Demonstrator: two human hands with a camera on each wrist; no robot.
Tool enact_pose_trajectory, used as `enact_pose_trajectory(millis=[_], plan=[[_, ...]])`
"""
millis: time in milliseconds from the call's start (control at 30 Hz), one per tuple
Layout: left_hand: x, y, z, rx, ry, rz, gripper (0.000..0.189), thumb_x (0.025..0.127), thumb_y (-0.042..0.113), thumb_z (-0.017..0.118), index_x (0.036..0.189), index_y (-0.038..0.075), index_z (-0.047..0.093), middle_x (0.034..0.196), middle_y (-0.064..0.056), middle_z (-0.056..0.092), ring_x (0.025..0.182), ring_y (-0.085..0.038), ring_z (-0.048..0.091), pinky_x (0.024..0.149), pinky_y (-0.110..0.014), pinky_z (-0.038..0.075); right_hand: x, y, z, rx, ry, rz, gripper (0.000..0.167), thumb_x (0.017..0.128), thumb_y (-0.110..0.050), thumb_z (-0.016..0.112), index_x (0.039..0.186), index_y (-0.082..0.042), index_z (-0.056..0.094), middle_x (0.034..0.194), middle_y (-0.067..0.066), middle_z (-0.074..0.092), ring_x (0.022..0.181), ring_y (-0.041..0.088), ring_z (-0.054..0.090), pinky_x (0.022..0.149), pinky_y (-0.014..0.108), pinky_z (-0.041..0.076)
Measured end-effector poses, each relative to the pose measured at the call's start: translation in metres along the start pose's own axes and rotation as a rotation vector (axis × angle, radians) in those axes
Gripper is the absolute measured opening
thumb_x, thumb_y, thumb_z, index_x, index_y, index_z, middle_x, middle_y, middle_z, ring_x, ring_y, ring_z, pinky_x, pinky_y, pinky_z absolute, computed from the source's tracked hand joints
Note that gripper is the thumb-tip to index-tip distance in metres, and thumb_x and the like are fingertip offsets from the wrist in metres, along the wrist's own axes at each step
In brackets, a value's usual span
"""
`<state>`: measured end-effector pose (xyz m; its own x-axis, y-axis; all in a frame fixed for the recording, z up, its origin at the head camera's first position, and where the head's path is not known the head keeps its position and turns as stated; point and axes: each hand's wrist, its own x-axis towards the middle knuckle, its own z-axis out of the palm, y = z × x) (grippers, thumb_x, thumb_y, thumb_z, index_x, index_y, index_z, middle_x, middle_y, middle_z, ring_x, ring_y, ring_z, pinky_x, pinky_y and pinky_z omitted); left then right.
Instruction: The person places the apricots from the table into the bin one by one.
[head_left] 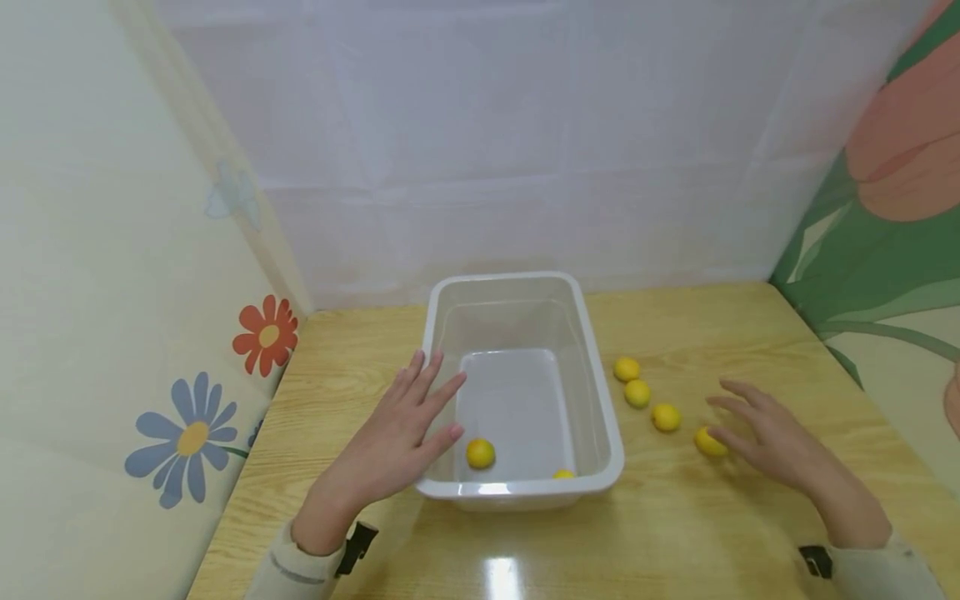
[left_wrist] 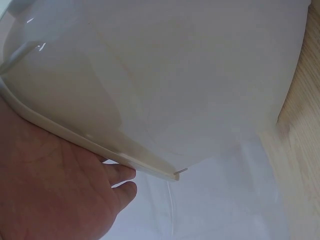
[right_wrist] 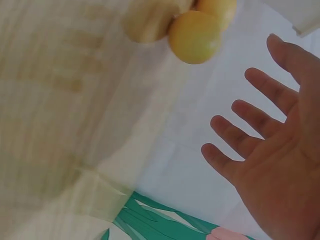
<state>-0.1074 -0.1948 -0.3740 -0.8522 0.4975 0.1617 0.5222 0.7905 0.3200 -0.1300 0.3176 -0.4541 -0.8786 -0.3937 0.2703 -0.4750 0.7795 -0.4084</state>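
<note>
A pale plastic bin (head_left: 525,490) stands on the wooden table. My left hand (head_left: 390,442) hovers over its left rim, fingers straight and spread, holding nothing; in the left wrist view the palm lies close along that rim. Inside the bin are a yellow-orange citrus fruit (head_left: 480,453) and a second one (head_left: 564,474) partly hidden by the front rim. To the right, my right hand (head_left: 776,442) reaches above a yellow citrus fruit (head_left: 709,442), its spread fingers overlapping it. The right wrist view shows that palm with nothing in it.
Three more yellow citrus fruits, the nearest (head_left: 665,417), the middle one (head_left: 637,393) and the farthest (head_left: 626,369), form a slanting row beside the bin's right wall. A white sheet (head_left: 450,150) hangs behind the table, and flower-painted panels (head_left: 900,250) flank both sides.
</note>
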Motion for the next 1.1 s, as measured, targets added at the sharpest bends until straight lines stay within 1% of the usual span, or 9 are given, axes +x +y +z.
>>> enact_pose_trajectory(millis=[67,267,500,700,800,967,1100], plan=[[0.000,0.000,0.000,0.001,0.001,0.002,0.063,0.106,0.049,0.046,0.161,0.023,0.030,0.171,-0.005,0.002,0.157,-0.030,-0.005,0.126,-0.053,0.006,-0.004,0.003,0.004,0.004,-0.002,0.011,0.042,0.091,-0.019,0.077,0.125,0.002,0.065,0.141,0.034,0.046,0.122,0.058,0.045,0.090,0.073,0.040],[-0.001,0.000,0.001,0.013,0.024,0.023,0.064,0.105,0.047,0.048,0.160,0.020,0.032,0.170,-0.009,0.005,0.156,-0.036,0.000,0.125,-0.056,0.009,-0.008,0.011,0.013,-0.013,-0.004,0.010,0.043,0.087,-0.019,0.080,0.123,0.001,0.066,0.137,0.034,0.050,0.119,0.056,0.048,0.090,0.071,0.042],[-0.001,0.000,0.002,0.016,0.030,0.023,0.064,0.105,0.048,0.048,0.161,0.021,0.031,0.170,-0.009,0.005,0.156,-0.036,0.000,0.125,-0.055,0.009,-0.008,0.010,0.014,-0.035,-0.083,0.076,0.045,0.090,-0.025,0.078,0.124,0.001,0.066,0.138,0.035,0.049,0.120,0.058,0.047,0.093,0.073,0.041],[-0.001,0.000,0.002,0.016,0.041,0.030,0.064,0.105,0.048,0.047,0.160,0.020,0.033,0.170,-0.011,0.007,0.156,-0.036,0.001,0.124,-0.057,0.011,-0.009,0.009,0.015,-0.023,-0.116,0.106,0.046,0.090,-0.029,0.078,0.123,0.001,0.066,0.138,0.036,0.048,0.122,0.059,0.046,0.095,0.075,0.039],[0.000,0.000,0.002,0.013,0.031,0.025,0.063,0.105,0.049,0.047,0.160,0.020,0.033,0.170,-0.010,0.007,0.156,-0.036,0.002,0.125,-0.056,0.011,-0.009,0.010,0.014,-0.022,-0.134,0.116,0.046,0.090,-0.030,0.077,0.122,0.001,0.067,0.139,0.037,0.048,0.122,0.060,0.045,0.096,0.075,0.038],[-0.001,0.000,0.000,0.008,0.003,0.005,0.064,0.106,0.050,0.045,0.161,0.023,0.030,0.170,-0.006,0.003,0.157,-0.032,-0.003,0.125,-0.054,0.008,-0.009,0.013,0.016,-0.040,-0.174,0.127,0.047,0.090,-0.031,0.078,0.123,0.001,0.067,0.138,0.038,0.048,0.122,0.059,0.046,0.096,0.075,0.039],[-0.001,0.000,0.000,0.007,0.003,0.005,0.064,0.105,0.050,0.045,0.161,0.023,0.029,0.170,-0.006,0.002,0.157,-0.030,-0.005,0.125,-0.054,0.008,-0.009,0.015,0.018,-0.057,-0.187,0.122,0.046,0.089,-0.031,0.079,0.121,0.000,0.068,0.136,0.037,0.051,0.121,0.058,0.049,0.096,0.073,0.041]])
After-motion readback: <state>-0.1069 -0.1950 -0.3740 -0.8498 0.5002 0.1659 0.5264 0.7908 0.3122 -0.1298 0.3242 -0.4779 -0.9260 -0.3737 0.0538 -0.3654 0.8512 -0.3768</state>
